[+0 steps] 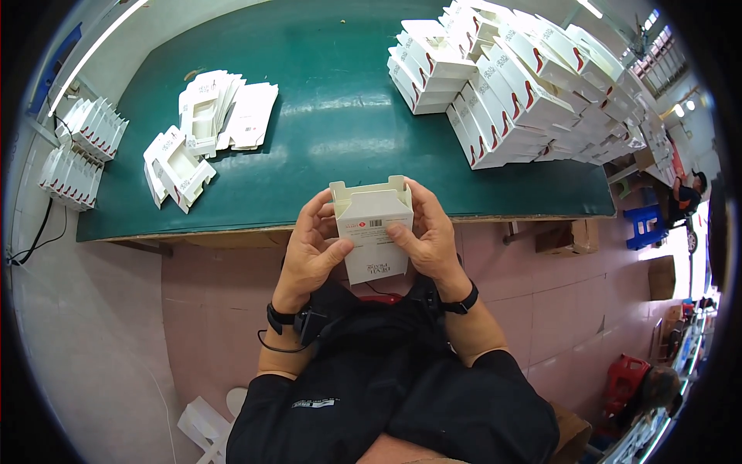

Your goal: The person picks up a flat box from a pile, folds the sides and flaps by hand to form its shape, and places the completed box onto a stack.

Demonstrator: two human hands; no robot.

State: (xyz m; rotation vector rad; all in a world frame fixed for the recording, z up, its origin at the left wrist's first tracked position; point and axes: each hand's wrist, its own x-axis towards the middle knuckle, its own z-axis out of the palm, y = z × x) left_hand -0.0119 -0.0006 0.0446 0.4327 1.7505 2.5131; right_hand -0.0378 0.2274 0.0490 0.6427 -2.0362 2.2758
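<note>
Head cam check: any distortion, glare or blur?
Head view: black fisheye corners, stretched scene near the rim; head view: pale glare on the middle of the green table; head view: light tube at upper left blown out, far right overexposed; head view: white box between left hand and right hand fairly sharp, far-right background softer.

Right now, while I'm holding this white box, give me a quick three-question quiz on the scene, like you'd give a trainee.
1. Which part of the table bears the largest box pile: A, left; B, middle; C, right?
2. True or false: the left hand and the right hand both touch the white box.
3. Fill in: the table's top is coloured ____.

Key: 1. C; 2. True; 3. green.
</note>
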